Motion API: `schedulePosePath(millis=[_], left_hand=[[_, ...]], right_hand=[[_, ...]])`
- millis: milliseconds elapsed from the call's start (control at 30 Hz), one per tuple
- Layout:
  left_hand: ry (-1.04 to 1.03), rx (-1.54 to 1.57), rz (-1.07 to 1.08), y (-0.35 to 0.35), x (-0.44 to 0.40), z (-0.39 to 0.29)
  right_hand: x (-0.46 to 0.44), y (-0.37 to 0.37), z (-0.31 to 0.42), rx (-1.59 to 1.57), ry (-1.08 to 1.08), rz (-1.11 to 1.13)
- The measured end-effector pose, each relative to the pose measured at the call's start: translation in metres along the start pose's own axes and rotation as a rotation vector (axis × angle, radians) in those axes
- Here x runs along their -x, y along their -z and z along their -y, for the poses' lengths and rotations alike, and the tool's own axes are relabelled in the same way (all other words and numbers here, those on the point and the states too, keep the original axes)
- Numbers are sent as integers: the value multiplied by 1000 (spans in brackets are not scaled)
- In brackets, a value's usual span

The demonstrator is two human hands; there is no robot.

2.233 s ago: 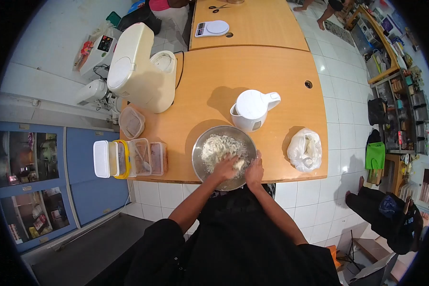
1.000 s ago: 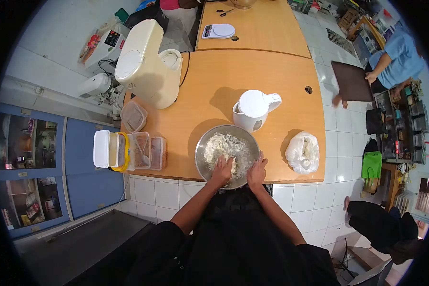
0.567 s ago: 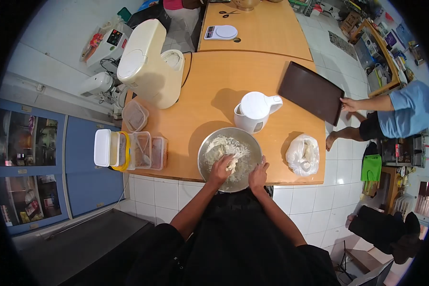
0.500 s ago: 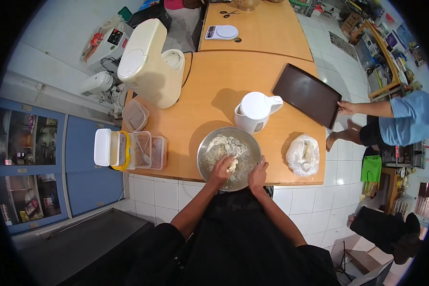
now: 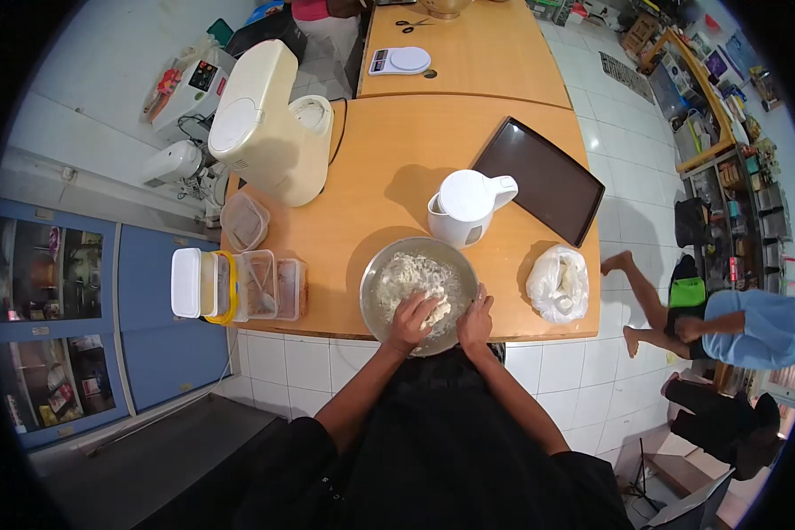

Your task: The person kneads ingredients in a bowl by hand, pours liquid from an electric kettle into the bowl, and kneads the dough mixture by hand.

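Observation:
A round metal mixing bowl point(image 5: 370, 299) stands at the front edge of the wooden table, with floury, shaggy dough point(image 5: 412, 276) inside. My left hand point(image 5: 411, 323) reaches over the near rim, its fingers curled into the dough. At the bowl's right side, my right hand point(image 5: 475, 320) grips the rim. Just behind the bowl stands a white electric kettle point(image 5: 465, 205), its handle pointing right. To the right lies a white plastic bag point(image 5: 558, 284) with something pale in it.
A dark baking tray point(image 5: 541, 179) rests along the table's right edge. Plastic containers point(image 5: 258, 281) and a cream stand mixer point(image 5: 261, 132) occupy the left side. A white kitchen scale point(image 5: 401, 61) and scissors point(image 5: 412, 26) lie farther back. A person in a blue shirt point(image 5: 751, 329) is at the right.
The person in blue has let go of the baking tray and moved nearer along the right side. The tray now sits farther left on the table. My left hand still works in the dough.

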State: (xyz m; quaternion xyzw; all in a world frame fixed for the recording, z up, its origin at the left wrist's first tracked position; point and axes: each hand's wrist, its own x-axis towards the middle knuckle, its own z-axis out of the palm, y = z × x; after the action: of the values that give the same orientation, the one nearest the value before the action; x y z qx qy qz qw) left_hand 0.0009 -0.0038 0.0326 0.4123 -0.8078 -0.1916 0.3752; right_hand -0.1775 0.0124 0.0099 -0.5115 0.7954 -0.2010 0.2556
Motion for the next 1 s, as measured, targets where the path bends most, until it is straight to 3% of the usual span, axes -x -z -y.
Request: schedulePosePath(millis=[100,200,333,433,567,667,767,867,1000], left_hand=[[200,-75,135,11,-24,-11],[436,215,202,9,-23,13],[662,-39,461,9,-19,26],[681,-208,717,-9,9,15],[560,-124,548,-33,47,22],[443,-183,553,-34,34,29],[577,-106,577,-22,-6,28],[617,42,310,-17,-11,34],[528,207,187,-4,-12,47]], right_hand=[[0,0,0,-14,9,-9],[0,3,0,-42,-7,18],[1,0,-1,-29,-15,19],[-2,-1,-1,-39,-14,9],[-3,-3,-1,-24,-35,28],[0,-4,-2,-15,-41,34],[3,-3,1,19,-42,30],[-1,-2,3,-19,-17,-19],[5,-5,-4,-43,-45,-32]])
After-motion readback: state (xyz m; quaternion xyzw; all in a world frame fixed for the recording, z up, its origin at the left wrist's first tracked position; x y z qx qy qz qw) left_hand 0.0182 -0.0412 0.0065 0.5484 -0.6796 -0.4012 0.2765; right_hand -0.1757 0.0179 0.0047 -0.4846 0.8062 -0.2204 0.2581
